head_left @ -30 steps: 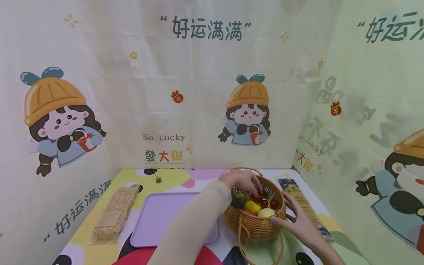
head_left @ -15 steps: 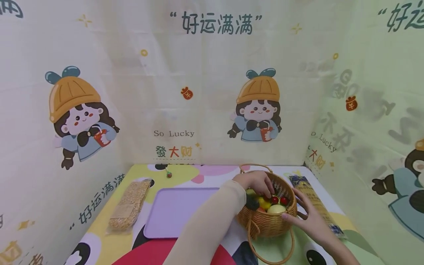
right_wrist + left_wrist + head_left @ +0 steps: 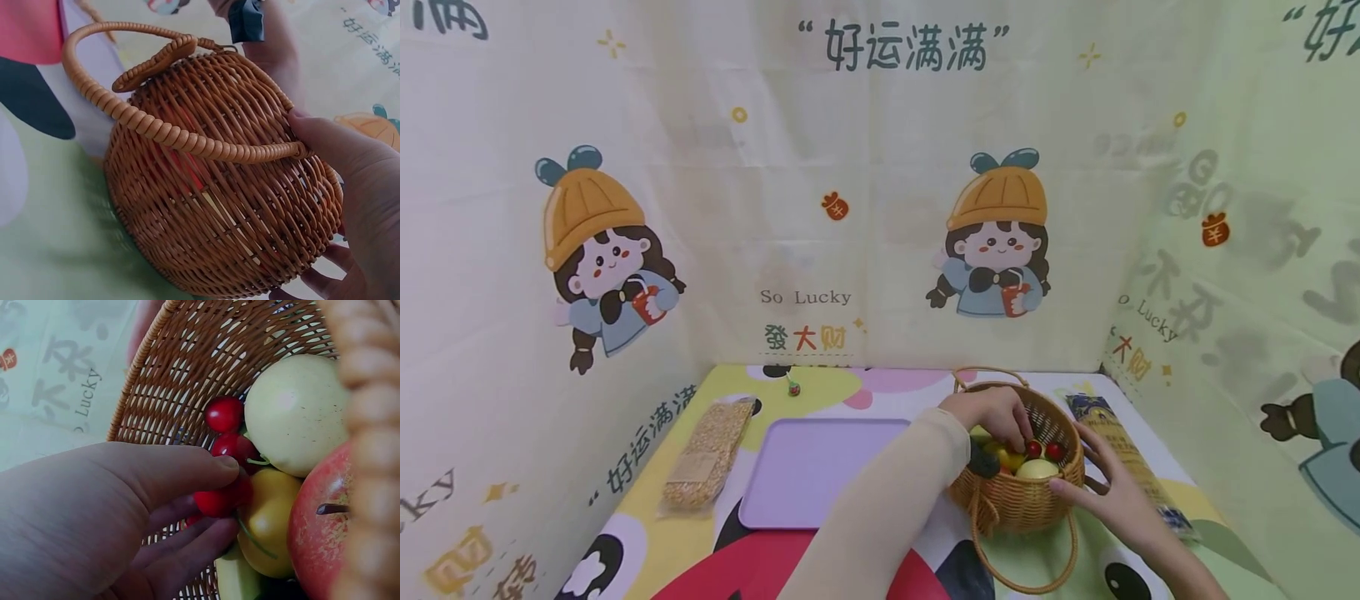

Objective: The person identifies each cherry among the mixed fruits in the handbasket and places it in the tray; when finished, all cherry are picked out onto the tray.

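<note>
My left hand (image 3: 996,414) reaches over the rim into a round wicker basket (image 3: 1018,508). In the left wrist view its thumb and fingers pinch a red cherry (image 3: 219,500) with a green stem. More cherries (image 3: 224,414) lie beside it, along with a cream-coloured round fruit (image 3: 297,415), a yellow fruit (image 3: 270,522) and a red apple (image 3: 315,531). My right hand (image 3: 1108,483) grips the basket's right side, thumb at the rim and fingers round the wall. The left fingertips are partly hidden behind the cherry.
A lilac tray (image 3: 820,475) lies left of the basket, partly behind the left sleeve. Further left is a clear bag of grain (image 3: 709,454); a gold and blue packet (image 3: 1123,458) lies to the right. One basket handle (image 3: 1026,590) droops in front. A tiny red-green item (image 3: 793,388) sits far back.
The head view has turned left, so everything sits further right in it. My left fingers have shifted slightly rightward in the basket and now cover red fruit seen earlier. The right hand keeps its grip.
</note>
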A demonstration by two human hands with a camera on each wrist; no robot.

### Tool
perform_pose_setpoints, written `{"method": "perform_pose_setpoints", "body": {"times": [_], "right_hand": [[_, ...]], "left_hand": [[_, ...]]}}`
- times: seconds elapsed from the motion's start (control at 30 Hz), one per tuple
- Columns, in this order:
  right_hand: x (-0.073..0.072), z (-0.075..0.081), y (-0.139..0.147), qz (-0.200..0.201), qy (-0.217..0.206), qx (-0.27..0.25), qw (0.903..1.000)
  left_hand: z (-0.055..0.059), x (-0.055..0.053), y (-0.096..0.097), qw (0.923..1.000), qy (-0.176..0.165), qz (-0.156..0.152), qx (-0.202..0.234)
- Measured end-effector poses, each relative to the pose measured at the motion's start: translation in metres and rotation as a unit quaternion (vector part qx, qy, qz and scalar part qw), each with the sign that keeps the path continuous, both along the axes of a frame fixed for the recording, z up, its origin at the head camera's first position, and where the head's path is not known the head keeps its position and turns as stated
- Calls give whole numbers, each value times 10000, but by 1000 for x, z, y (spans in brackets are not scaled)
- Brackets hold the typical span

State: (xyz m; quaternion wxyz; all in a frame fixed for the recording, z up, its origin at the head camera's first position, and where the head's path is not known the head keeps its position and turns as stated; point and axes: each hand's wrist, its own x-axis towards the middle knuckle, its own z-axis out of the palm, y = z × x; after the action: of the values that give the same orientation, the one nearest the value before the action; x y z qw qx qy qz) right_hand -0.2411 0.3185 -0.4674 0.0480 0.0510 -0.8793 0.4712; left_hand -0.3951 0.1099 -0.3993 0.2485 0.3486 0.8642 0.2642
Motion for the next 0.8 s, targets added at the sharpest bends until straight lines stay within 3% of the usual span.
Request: {"method": "perform_pose_setpoints", "body": {"times": [0.27,0.5,0.63,0.8], "right_hand": [[-1,1,0,18,-131,-153,9998],[0,0,0,53,-160,-259,9995],[0,1,1,70,-144,-237,9996],[-1,1,2,83,-118,-136,9998]], "left_hand": [[7,3,-6,9998,185,109,38],[32,8,-12,9995,142,145,221],[48,12,-21,9964,529,33,655],[56,14,-41,9849,909,46,1475]]}}
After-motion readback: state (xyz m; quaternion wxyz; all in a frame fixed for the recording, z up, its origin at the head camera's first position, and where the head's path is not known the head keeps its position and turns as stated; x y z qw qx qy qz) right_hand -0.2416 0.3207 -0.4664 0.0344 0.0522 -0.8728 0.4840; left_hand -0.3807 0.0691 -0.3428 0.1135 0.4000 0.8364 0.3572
